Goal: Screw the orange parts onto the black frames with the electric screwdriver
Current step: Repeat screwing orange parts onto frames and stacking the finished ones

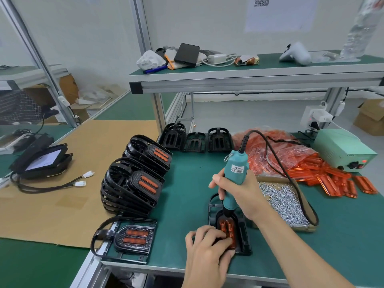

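Observation:
My right hand (pixel 239 196) grips the teal electric screwdriver (pixel 235 173), held upright with its black tip down on the orange part (pixel 227 227). That part sits in a black frame (pixel 243 235) on the green mat near the front edge. My left hand (pixel 207 248) holds the near end of the frame and orange part, fingers curled over it. The screw under the tip is hidden.
A tray of silver screws (pixel 284 202) lies right of the frame. Loose orange parts (pixel 332 177) and a bag of them sit at the right, by a green power box (pixel 342 150). Stacked finished frames (pixel 135 183) stand left; one finished frame (pixel 128 238) lies front left. Empty frames (pixel 195 140) line the back.

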Demonstrator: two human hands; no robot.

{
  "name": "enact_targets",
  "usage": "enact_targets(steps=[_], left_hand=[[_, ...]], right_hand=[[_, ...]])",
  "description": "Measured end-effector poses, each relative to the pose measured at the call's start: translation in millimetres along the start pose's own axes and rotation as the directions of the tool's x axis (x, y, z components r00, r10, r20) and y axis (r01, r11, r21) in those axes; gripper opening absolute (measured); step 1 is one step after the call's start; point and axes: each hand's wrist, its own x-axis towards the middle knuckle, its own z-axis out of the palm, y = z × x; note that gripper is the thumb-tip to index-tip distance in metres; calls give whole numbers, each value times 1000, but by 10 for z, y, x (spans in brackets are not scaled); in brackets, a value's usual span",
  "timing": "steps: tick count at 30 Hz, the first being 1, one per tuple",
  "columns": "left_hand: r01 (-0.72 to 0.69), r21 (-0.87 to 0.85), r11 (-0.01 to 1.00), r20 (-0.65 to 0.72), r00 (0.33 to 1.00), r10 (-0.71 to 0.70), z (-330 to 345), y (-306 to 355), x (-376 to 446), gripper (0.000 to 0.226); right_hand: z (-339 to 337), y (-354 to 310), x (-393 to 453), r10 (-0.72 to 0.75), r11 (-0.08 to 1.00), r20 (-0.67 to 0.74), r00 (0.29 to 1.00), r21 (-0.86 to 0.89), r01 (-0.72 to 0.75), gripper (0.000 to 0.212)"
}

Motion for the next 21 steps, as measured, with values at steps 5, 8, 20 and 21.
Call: enact_targets(steps=[5,8,20,21], left_hand=[[-9,-11,1000,2,1000,9,-16,2,13,25],[-37,-10,999,-8,999,37,0,-22,-7,24],[17,-120,993,32,999,-14,9,-35,4,27],[32,-133,991,24,999,-29,10,-31,8,30]], right_hand=[[-184,80,-54,-13,981,-111,994,193,34,18],[-238,89,-73,-9,987,-24,1000,162,13,19],[-410,0,-273,189,601,-377,907,775,197,39],[-482,65,-393,232,552,-410,882,802,228,28]])
